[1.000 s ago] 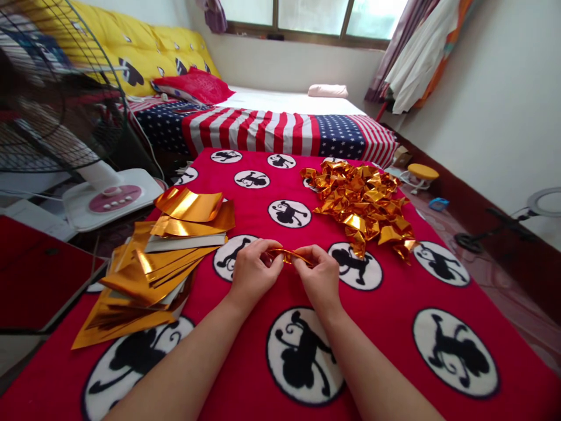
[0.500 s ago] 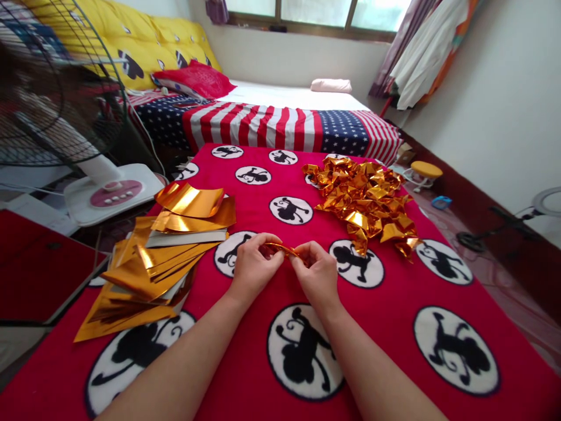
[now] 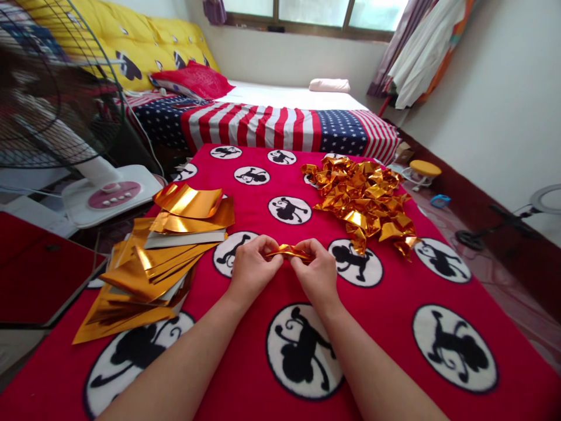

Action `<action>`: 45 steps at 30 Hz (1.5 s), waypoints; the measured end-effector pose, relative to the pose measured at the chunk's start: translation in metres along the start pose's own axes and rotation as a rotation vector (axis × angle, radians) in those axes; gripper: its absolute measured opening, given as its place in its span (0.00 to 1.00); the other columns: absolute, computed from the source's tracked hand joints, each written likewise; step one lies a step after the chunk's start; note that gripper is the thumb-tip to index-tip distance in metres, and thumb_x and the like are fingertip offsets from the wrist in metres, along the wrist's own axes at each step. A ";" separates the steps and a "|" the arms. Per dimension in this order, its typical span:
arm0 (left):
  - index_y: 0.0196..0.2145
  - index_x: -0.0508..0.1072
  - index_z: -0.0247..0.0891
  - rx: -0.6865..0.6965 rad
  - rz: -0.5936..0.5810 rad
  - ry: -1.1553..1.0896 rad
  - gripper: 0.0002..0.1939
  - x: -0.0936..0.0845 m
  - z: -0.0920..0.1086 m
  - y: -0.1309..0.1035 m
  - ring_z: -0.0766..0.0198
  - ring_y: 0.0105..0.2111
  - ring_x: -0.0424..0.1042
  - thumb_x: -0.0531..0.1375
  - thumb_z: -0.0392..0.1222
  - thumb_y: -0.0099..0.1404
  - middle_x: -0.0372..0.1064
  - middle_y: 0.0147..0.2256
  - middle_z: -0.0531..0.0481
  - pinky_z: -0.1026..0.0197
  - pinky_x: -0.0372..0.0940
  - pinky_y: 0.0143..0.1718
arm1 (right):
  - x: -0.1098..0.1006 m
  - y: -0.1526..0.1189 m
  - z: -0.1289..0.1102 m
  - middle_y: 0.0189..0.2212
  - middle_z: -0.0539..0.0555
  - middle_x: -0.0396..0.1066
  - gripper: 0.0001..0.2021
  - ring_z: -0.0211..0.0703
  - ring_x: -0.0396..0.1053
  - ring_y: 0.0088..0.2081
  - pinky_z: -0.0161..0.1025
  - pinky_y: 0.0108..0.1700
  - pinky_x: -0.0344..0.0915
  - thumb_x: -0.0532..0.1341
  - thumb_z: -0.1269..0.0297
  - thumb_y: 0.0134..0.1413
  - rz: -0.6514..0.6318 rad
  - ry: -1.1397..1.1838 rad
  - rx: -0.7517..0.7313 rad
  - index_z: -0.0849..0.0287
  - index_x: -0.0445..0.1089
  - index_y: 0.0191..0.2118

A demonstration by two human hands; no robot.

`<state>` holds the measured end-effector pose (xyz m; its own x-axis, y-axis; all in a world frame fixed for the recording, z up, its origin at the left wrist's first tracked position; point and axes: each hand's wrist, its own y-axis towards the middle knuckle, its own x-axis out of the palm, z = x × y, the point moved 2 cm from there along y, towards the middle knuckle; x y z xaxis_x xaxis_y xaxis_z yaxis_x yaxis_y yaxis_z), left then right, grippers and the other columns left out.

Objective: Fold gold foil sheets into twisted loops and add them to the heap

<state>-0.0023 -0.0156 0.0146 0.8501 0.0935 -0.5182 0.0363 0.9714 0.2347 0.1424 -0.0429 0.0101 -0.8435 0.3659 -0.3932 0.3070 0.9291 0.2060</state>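
Between my two hands, above the red monkey-print cloth [image 3: 377, 327], is a small folded piece of gold foil paper [image 3: 288, 251]. My left hand [image 3: 254, 263] pinches its left end between thumb and fingers, and my right hand [image 3: 316, 269] pinches the right end. The paper's ends are hidden by the fingers. A fanned stack of flat gold sheets [image 3: 162, 269] lies left of my left hand, with some white undersides showing. A heap of folded gold foil pieces [image 3: 368, 199] sits beyond my right hand, to the right.
A fan [image 3: 114, 193] stands at the left beside a red surface [image 3: 39, 269]. Behind the table is a bed with a striped and starred cover [image 3: 263, 126]. On the floor at the right are a yellow stool [image 3: 425, 169] and a black-based stand [image 3: 475, 240].
The foil between my fingers has turned, showing more of its shiny, creased face. My hands stay in nearly the same place, still pinching both ends.
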 end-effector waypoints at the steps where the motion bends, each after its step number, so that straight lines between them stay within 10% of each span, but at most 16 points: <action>1: 0.27 0.73 0.38 -0.004 0.005 0.018 0.04 0.000 0.000 0.000 0.71 0.20 0.65 0.59 0.35 0.50 0.68 0.21 0.56 0.69 0.57 0.24 | 0.000 0.000 0.000 0.27 0.50 0.75 0.04 0.42 0.73 0.29 0.35 0.33 0.66 0.60 0.69 0.45 -0.003 0.001 0.004 0.56 0.69 0.30; 17: 0.29 0.73 0.36 -0.005 -0.017 -0.057 0.07 -0.006 -0.002 0.006 0.69 0.20 0.66 0.58 0.41 0.57 0.69 0.21 0.54 0.67 0.57 0.24 | -0.007 0.005 0.009 0.22 0.50 0.71 0.07 0.38 0.66 0.23 0.34 0.28 0.62 0.58 0.64 0.50 -0.008 0.158 0.083 0.59 0.72 0.30; 27: 0.24 0.71 0.40 0.023 -0.037 0.523 0.18 -0.007 0.011 0.001 0.60 0.27 0.71 0.52 0.53 0.65 0.74 0.25 0.48 0.61 0.50 0.27 | -0.007 0.003 0.007 0.20 0.48 0.69 0.06 0.38 0.64 0.23 0.34 0.28 0.58 0.58 0.67 0.50 0.059 0.092 0.044 0.59 0.71 0.28; 45: 0.24 0.74 0.39 -0.023 -0.028 0.479 0.27 0.000 0.018 0.000 0.60 0.26 0.70 0.46 0.57 0.69 0.74 0.24 0.44 0.61 0.47 0.26 | -0.003 -0.004 -0.002 0.23 0.50 0.70 0.15 0.39 0.66 0.27 0.35 0.32 0.59 0.55 0.55 0.61 0.191 0.032 -0.025 0.59 0.69 0.28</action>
<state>0.0075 -0.0198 0.0290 0.5106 0.1519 -0.8463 0.0400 0.9790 0.1999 0.1427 -0.0476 0.0120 -0.7845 0.5334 -0.3164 0.4522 0.8411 0.2967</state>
